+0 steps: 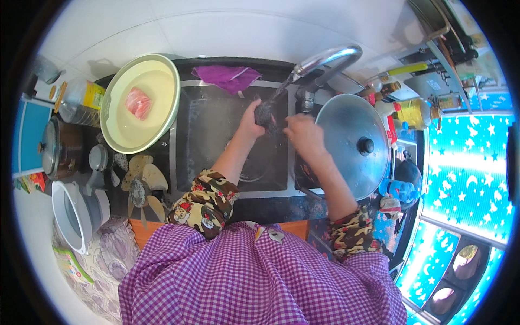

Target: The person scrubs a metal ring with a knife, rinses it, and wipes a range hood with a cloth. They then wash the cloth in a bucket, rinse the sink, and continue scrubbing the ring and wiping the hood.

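Over the dark sink [203,162], my left hand [252,120] holds a dark, rough-looking object [264,113], whose kind I cannot tell. Water runs onto it from the chrome faucet [331,57]. My right hand [304,134] is raised at the sink's right edge, apart from the left one, with its fingers bent and slightly blurred; whether anything is between them does not show. A purple cloth [227,79] lies over the sink's back rim. Left of the sink, a pale green basin [176,101] holds liquid and a piece of raw meat [139,103].
A large domed lid [345,122] stands just right of my right hand. Farther right are an oil bottle [412,113] and a blue plastic bottle [398,190]. Mushroom-like pieces [153,177], a lidded brown pot [61,148] and a white bucket [69,215] are at the left.
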